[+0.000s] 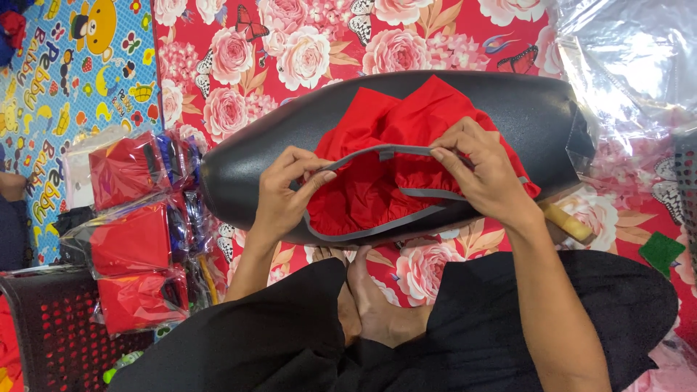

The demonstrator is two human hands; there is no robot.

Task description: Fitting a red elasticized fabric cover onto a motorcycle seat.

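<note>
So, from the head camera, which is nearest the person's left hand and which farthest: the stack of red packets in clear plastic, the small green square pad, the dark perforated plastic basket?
From the left hand:
1. Stack of red packets in clear plastic, just left.
2. Dark perforated plastic basket, lower left corner.
3. Small green square pad, far right.

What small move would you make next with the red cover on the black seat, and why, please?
Probably draw the grey elastic edge outward with both hands: the left hand and right hand already pinch it, and the red cover sits bunched on the black seat.
</note>
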